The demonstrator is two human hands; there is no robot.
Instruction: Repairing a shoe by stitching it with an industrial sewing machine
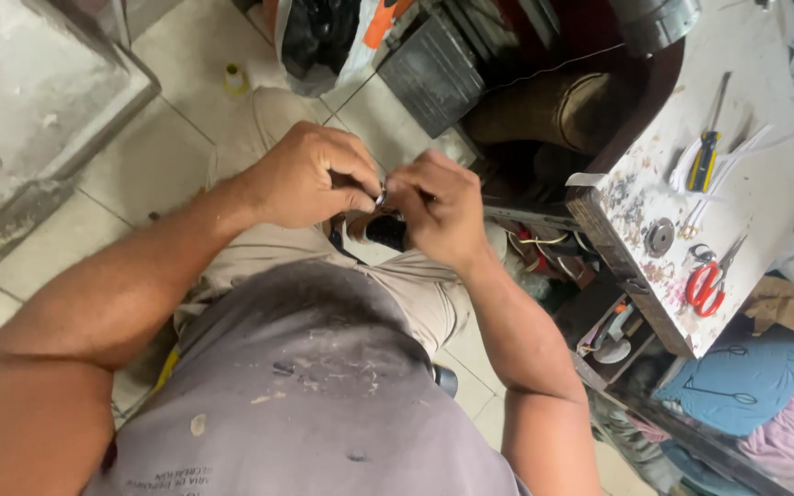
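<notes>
My left hand [310, 174] and my right hand [438, 207] meet in front of my chest, above my lap. Both pinch a small silver metal ring [381, 194] between their fingertips. Under the right hand a dark, black and brown item [380, 230] hangs, partly hidden by my fingers; what it is cannot be told. I wear a stained grey shirt and beige trousers.
At the right stands a worn white workbench [746, 184] with red-handled scissors [707, 283], a yellow and blue screwdriver [705, 156] and a round metal disc [660, 235]. Blue and pink cloth [755, 381] lies below it. A plastic bag [319, 41] and a grey box [434, 69] sit on the tiled floor.
</notes>
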